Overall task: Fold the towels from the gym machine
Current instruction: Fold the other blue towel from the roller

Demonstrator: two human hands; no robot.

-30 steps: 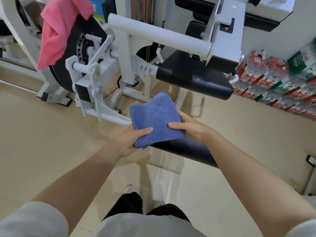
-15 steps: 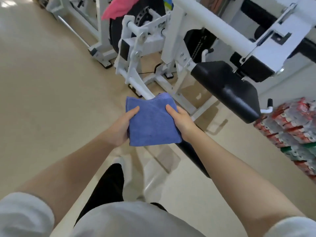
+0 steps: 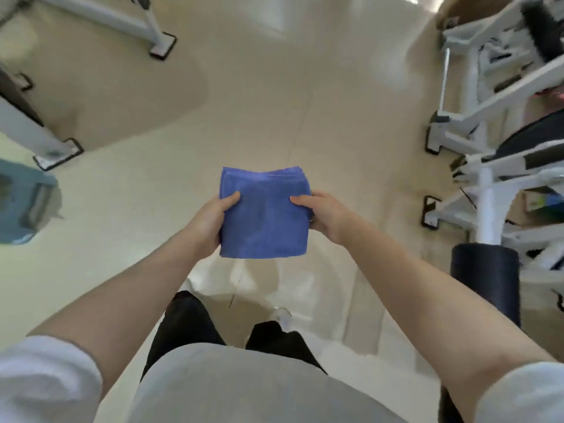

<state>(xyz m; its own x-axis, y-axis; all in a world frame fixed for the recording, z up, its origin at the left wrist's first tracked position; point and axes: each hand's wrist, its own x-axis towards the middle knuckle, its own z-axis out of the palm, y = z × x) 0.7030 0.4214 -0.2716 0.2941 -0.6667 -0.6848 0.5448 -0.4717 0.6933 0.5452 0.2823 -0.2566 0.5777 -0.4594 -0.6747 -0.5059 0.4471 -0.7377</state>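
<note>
Towel: blue towel [image 3: 264, 213], folded to a compact square, held in mid-air at waist height over the floor [image 3: 274, 102], in front of the person's body.
Left hand: left hand [image 3: 210, 219] grips the towel's left edge, thumb on top, fingers hidden beneath.
Right hand: right hand [image 3: 325, 213] grips the right edge the same way, thumb on top, fingers under.
Fold state: several layers show stacked at the far edge; corners look roughly squared; near edge hangs slightly.
Handling: likely light, soft, limp terry; no stiffness of its own, so layers could slide or fan open if one side is let go. Not fragile, not slippery.
Where to hold: both side edges pinched through all layers, or one flat palm beneath the centre.
Surroundings: machine [image 3: 500, 123] at right, with a black pad [image 3: 485, 282] near the right forearm; blurred blue object [image 3: 24, 206] far left, cannot identify.
Stage: this towel looks finished; needs setting down.
</note>
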